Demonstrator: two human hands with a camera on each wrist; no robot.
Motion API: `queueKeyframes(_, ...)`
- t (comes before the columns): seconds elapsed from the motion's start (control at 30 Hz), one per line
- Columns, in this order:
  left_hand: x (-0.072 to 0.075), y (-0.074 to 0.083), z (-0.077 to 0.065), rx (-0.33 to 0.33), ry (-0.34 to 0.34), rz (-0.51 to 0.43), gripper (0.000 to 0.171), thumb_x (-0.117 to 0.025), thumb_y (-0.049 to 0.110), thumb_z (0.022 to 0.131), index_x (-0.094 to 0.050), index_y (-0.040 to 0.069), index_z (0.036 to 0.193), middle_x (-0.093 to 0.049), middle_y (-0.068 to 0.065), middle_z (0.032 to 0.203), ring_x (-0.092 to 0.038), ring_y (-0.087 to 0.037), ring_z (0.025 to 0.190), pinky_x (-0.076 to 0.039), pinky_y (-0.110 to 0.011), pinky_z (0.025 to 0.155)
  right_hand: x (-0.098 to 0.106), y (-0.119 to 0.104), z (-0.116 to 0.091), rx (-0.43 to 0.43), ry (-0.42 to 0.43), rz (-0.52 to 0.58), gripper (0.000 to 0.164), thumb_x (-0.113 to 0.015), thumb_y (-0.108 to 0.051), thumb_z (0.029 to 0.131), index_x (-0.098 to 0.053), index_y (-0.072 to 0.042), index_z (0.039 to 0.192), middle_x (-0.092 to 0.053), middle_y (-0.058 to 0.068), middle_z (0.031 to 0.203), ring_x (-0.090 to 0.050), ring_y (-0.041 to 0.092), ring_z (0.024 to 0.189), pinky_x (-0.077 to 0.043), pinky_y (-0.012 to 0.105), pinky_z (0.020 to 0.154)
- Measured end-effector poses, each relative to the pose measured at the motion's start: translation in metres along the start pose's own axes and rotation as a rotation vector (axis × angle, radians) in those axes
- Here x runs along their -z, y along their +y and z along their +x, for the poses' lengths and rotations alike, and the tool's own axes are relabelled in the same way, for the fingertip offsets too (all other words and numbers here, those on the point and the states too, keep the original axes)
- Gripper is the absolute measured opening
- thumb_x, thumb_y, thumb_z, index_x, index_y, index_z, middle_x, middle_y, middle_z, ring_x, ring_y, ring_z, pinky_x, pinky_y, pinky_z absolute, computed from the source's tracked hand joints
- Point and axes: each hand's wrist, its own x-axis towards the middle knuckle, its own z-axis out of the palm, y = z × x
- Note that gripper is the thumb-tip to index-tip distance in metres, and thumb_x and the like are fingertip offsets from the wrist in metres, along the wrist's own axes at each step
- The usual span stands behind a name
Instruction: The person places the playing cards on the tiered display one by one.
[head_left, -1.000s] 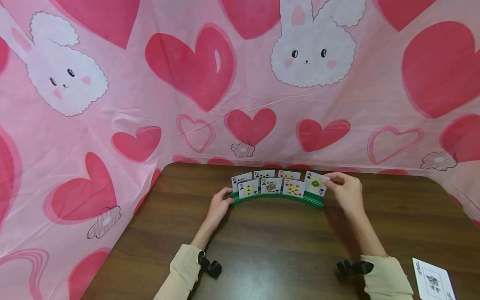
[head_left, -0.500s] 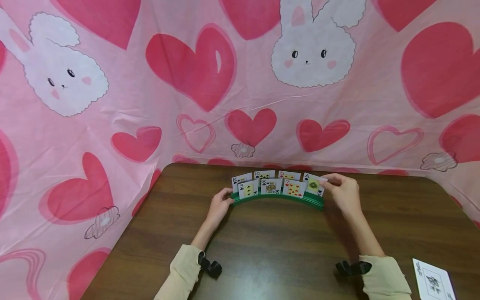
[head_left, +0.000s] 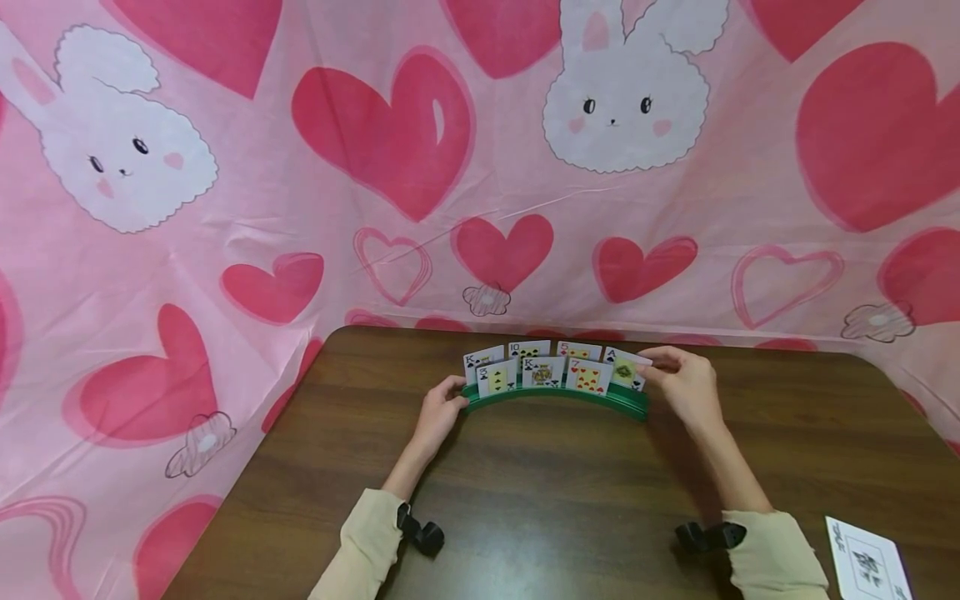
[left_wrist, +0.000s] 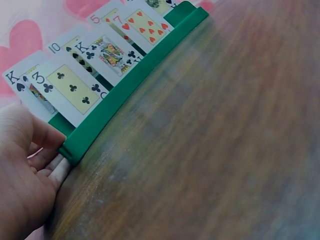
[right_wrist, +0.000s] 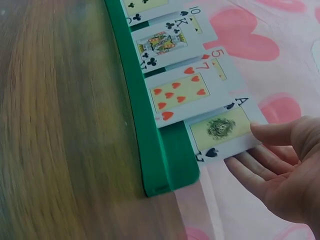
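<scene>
A curved green card holder [head_left: 628, 404] stands on the table with two rows of playing cards. My left hand [head_left: 437, 419] pinches the holder's left end between thumb and fingers. At the other end, my right hand [head_left: 690, 390] holds the ace of spades [right_wrist: 220, 129] by its outer edge, thumb on the face and fingers behind; its lower edge meets the back row. In front stand the three of clubs [left_wrist: 72, 87], king of clubs [left_wrist: 111, 56] and seven of hearts [left_wrist: 145, 27]. Partly hidden behind are a king of spades [left_wrist: 19, 82], a ten [left_wrist: 56, 47] and a five [right_wrist: 223, 67].
A stack of cards with a joker-like face card [head_left: 868, 560] on top lies at the table's lower right. The brown wooden table [head_left: 555, 492] ends at a pink cloth backdrop [head_left: 510, 183] with hearts and rabbits, close behind the holder.
My right hand has moved slightly left with the ace of spades, which now sits lower and closer to the five in the back row. The left hand stays on the holder.
</scene>
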Motion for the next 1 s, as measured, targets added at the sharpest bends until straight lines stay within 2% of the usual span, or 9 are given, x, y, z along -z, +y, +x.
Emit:
queueKeyframes(0.2,0.001,-0.001,0.001,-0.006,0.007,0.002,0.030,-0.057,-0.001,0.093,-0.068,-0.004,0.121,-0.066,-0.021,0.123,-0.060,-0.029,0.107,-0.046,-0.040,0.092,0.016,0.006,-0.006,0.077,-0.070,-0.050,0.031,-0.078,-0.020,0.093,-0.074,0.003,0.114,-0.076,0.019,0.104,-0.062,-0.008,0.082,-0.046,0.012,0.074)
queueKeyframes(0.4,0.002,0.001,0.001,-0.013,0.005,0.005,0.031,-0.057,-0.001,0.093,-0.068,-0.005,0.121,-0.066,-0.021,0.124,-0.060,-0.029,0.109,-0.047,-0.041,0.093,0.045,0.021,-0.017,0.119,-0.089,-0.151,0.032,-0.077,-0.022,0.094,-0.074,0.001,0.115,-0.076,0.018,0.105,-0.058,-0.015,0.084,-0.044,0.011,0.073)
queueKeyframes(0.73,0.005,0.002,-0.001,-0.004,0.011,0.013,0.031,-0.057,-0.001,0.094,-0.067,-0.004,0.122,-0.065,-0.022,0.126,-0.060,-0.030,0.110,-0.046,-0.045,0.096,0.098,0.062,-0.040,0.111,-0.100,-0.292,0.032,-0.080,-0.020,0.092,-0.074,0.001,0.114,-0.077,0.016,0.101,-0.053,-0.020,0.084,-0.041,0.012,0.070)
queueKeyframes(0.9,0.006,0.002,-0.002,0.004,0.014,0.009,0.030,-0.056,-0.001,0.094,-0.067,-0.004,0.122,-0.065,-0.022,0.126,-0.060,-0.030,0.110,-0.046,-0.044,0.096,0.119,0.082,-0.054,0.109,-0.106,-0.347,0.032,-0.082,-0.018,0.089,-0.074,0.001,0.113,-0.077,0.011,0.095,-0.053,-0.020,0.083,-0.039,0.013,0.067)
queueKeyframes(1.0,0.006,0.002,-0.002,0.004,0.011,0.006,0.030,-0.056,-0.001,0.094,-0.067,-0.004,0.122,-0.065,-0.022,0.126,-0.059,-0.030,0.110,-0.046,-0.044,0.096,0.133,0.091,-0.060,0.093,-0.144,-0.399,0.037,-0.084,-0.018,0.087,-0.072,0.002,0.115,-0.077,0.012,0.096,-0.058,-0.014,0.081,-0.041,0.015,0.066)
